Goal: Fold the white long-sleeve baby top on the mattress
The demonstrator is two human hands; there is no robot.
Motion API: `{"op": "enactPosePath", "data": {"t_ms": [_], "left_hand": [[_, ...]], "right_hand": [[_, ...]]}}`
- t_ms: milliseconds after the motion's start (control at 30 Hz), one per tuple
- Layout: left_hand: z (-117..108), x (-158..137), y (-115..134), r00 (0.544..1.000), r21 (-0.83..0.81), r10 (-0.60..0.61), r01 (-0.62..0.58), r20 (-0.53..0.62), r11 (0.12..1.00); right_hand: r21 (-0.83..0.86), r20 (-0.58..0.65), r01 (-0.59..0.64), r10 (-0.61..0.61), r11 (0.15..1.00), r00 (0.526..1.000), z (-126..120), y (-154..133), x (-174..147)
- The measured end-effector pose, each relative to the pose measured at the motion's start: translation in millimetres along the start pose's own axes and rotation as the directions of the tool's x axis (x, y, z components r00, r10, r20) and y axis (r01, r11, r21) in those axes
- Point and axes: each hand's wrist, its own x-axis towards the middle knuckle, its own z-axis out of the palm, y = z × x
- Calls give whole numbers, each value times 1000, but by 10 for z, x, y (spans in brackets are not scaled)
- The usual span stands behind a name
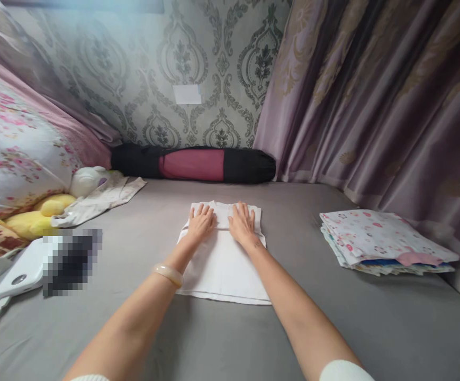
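Both hands lie flat and open, palms down and fingers spread, on the far end of a white folded garment [224,259] that rests in the middle of the grey bed sheet [293,328]; the left hand [200,222] and the right hand [241,222] sit side by side, gripping nothing. A pale bangle [168,274] circles the left wrist (the fabric under the palms looks smooth). A stack of folded patterned cloths [384,242] sits well apart to the right, near the curtain [372,95].
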Motion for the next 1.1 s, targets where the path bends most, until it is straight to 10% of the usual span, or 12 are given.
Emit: {"op": "enactPosePath", "data": {"t_ms": [400,700,833,1100], "left_hand": [[119,56,71,979,23,21,-26,205,999],[184,24,36,997,15,4,-5,79,1000],[225,8,18,996,67,-79,83,-50,994],[222,55,5,982,69,-134,126,133,990]], "right_hand": [[-19,210,140,-133,990,969,227,-62,27],[-41,180,135,-126,990,976,258,-62,13],[-40,85,84,-80,996,993,275,-64,-9],[-56,76,-90,94,994,993,290,-76,11]]}}
